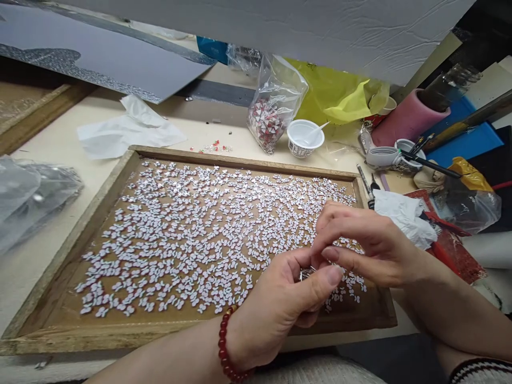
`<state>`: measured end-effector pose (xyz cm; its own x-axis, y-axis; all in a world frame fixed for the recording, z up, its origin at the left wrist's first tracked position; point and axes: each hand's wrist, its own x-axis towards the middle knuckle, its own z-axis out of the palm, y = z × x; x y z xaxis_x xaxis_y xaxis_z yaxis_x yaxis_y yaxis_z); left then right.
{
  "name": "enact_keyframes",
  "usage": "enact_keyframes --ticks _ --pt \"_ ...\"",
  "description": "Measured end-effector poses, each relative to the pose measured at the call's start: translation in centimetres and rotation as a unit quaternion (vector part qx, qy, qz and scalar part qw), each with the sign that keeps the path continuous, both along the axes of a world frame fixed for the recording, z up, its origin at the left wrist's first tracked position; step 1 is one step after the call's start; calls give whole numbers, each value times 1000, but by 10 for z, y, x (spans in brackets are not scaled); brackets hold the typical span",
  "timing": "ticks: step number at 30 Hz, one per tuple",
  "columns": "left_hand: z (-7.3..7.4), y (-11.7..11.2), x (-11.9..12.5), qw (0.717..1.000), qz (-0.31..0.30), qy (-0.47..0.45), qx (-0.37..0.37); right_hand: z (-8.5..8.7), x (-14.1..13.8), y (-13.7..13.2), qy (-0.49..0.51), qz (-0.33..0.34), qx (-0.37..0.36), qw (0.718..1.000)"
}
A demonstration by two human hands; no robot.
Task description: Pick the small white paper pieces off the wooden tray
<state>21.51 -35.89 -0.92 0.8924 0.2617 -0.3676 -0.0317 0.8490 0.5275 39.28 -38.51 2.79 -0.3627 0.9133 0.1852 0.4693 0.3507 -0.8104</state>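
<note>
My left hand, with a red bead bracelet at its wrist, is closed around a small dark, shiny bundle. Only a bit of that bundle shows between thumb and fingers. Close against the left fingertips, my right hand has its thumb and fingers pinched together; whatever they hold is hidden. Both hands are above the right part of a shallow wooden-framed tray. Across its brown bottom lie a great many tiny white bow-shaped pieces, some with reddish edges.
Behind the tray stand a clear bag of red and silver pieces and a white cup with a spoon. Tissue lies at back left, a plastic bag at left. Crumpled tissue, pens and a pink roll crowd the right.
</note>
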Motion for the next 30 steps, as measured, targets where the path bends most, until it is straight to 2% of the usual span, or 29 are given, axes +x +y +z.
enact_keyframes --ticks 4,7,11,18,22,25,28,30 --pt "-1 0 -1 998 -52 -1 27 4 1 -1 32 73 -67 995" --pt "-2 0 -2 996 -78 -18 27 5 2 -1 67 100 -98 988" --pt "-4 0 -2 998 -57 -26 13 5 3 1 72 102 -124 984" --pt "-6 -2 -1 999 -34 -36 2 3 2 1 94 96 -111 985" --pt "-6 -2 0 999 0 -19 -40 -1 0 1 90 44 -75 992" --pt "-5 -1 2 997 38 -6 -68 -7 2 6 25 -68 -9 997" --pt "-3 -1 4 995 56 7 -80 -18 11 17 -90 -175 65 978" --pt "-3 -1 3 996 48 5 -78 -26 17 25 -151 -202 98 963"
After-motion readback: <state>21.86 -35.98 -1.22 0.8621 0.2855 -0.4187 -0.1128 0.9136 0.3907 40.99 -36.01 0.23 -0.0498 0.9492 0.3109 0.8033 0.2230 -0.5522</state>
